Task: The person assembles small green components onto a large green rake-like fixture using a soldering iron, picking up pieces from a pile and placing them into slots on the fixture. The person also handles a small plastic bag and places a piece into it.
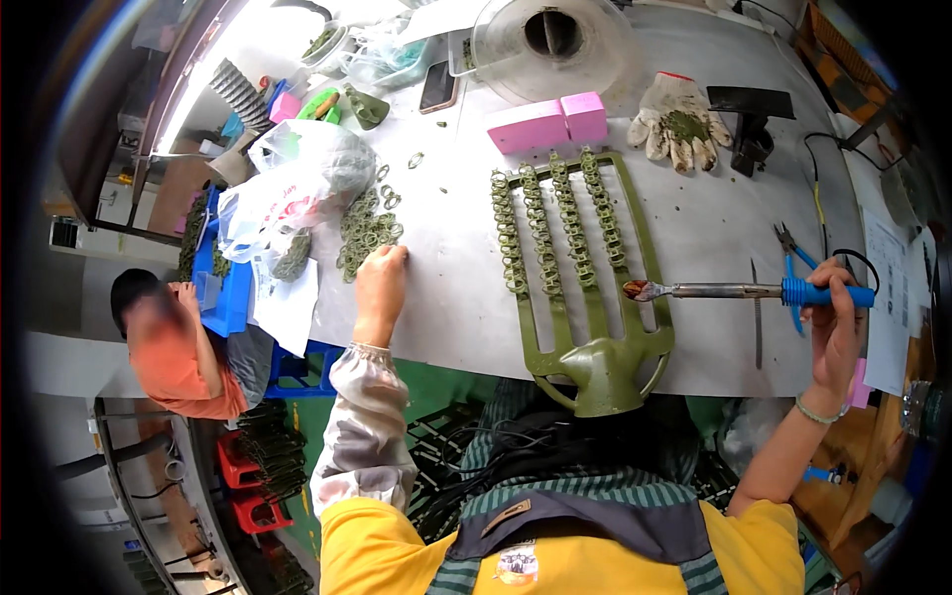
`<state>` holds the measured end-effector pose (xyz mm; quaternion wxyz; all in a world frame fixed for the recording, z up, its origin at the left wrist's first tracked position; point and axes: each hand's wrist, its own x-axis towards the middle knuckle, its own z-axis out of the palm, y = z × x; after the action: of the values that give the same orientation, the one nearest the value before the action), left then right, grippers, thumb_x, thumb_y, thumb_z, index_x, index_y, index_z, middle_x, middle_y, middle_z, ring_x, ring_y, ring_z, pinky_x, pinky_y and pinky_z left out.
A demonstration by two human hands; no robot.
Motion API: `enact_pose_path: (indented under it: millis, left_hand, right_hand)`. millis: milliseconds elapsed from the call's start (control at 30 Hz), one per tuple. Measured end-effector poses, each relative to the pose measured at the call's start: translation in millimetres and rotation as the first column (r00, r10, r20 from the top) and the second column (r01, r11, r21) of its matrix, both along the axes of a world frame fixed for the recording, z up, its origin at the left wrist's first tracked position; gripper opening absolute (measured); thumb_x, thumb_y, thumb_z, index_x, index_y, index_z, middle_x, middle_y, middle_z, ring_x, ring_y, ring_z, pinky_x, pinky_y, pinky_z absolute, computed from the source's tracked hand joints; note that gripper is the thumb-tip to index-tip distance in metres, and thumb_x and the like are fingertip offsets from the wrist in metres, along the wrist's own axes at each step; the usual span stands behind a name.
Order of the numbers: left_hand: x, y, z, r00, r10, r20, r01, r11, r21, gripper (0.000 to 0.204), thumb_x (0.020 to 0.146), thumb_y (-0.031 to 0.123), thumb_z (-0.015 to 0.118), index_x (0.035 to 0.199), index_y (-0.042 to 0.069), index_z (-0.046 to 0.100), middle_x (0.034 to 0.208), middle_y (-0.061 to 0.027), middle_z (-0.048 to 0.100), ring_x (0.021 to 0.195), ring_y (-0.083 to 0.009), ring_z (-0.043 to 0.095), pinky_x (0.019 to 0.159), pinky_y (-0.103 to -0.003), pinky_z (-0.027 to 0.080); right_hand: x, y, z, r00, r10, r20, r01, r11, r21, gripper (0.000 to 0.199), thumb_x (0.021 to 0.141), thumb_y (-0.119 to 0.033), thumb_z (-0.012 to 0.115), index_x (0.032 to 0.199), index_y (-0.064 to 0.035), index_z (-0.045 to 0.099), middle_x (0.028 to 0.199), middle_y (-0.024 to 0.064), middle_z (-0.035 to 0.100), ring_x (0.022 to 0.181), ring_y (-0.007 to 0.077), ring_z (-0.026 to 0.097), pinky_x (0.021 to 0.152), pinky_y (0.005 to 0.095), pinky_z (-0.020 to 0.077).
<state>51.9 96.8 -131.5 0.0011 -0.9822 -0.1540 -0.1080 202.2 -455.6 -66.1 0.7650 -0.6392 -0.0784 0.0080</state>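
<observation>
My right hand (838, 322) grips the blue handle of a soldering iron (729, 291). Its metal shaft points left, and the dark brown tip is over the right side of a green frame (592, 349), which looks like wax. Along the frame's bars run several rows of small green rings (543, 233); the lower bar ends are bare. At the right edge of a loose pile of green rings (369, 236), my left hand (380, 288) has its fingers closed together. Whatever they may hold is hidden.
Pink blocks (531, 127) stand behind the frame, near a stained glove (680, 124) and a black stand (752, 129). Blue-handled pliers (793, 273) and a thin metal tool (757, 317) lie right. Plastic bags (307, 178) sit left; beyond them sits a person in orange (183, 357).
</observation>
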Motion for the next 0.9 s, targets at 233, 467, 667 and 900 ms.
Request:
enact_pose_path:
  millis: [233,467,667,900]
  left_hand:
    - [22,-15,30,0.932,0.163,0.324,-0.033,0.928,-0.372,0.022,0.083,0.009,0.072,0.105,0.012,0.074,0.084,-0.0051,0.072,0.072,-0.0184,0.067,0.067,-0.029,0.052]
    - [37,-143,69,0.934,-0.104,0.343,0.358,0.336,-0.871,0.017,0.087,-0.002,0.069,0.103,-0.001,0.067,0.087,-0.0029,0.07,0.078,-0.0101,0.066,0.07,-0.023,0.054]
    - [61,-217,65,0.864,-0.373,0.338,0.503,0.613,-0.61,0.016,0.081,0.003,0.074,0.097,0.004,0.071,0.085,-0.007,0.071,0.08,-0.0161,0.066,0.072,-0.029,0.054]
    - [80,-228,37,0.758,-0.537,0.37,0.64,0.721,-0.266,0.013,0.078,0.015,0.076,0.09,0.011,0.074,0.084,-0.0021,0.071,0.09,-0.0217,0.059,0.085,-0.036,0.046]
  right_hand:
    - [-6,-1,2,1.0,-0.008,0.008,0.008,0.999,0.041,0.017,0.094,-0.017,0.062,0.088,-0.0016,0.065,0.091,0.0065,0.061,0.063,0.0122,0.058,0.057,0.0232,0.048]
    - [-10,1,5,0.999,-0.039,-0.008,0.039,0.999,0.036,0.013,0.094,-0.015,0.062,0.091,-0.0032,0.066,0.091,0.0071,0.063,0.064,0.0125,0.059,0.059,0.0241,0.0498]
    - [-9,3,-4,0.999,-0.027,-0.033,0.029,0.998,0.064,0.014,0.093,-0.015,0.063,0.095,-0.002,0.067,0.093,0.0083,0.064,0.065,0.014,0.062,0.061,0.0254,0.0522]
    - [-7,13,-15,0.997,-0.001,-0.083,0.011,0.993,0.115,0.015,0.093,-0.015,0.063,0.093,-0.0006,0.068,0.091,0.0097,0.066,0.064,0.0152,0.064,0.06,0.0259,0.0535]
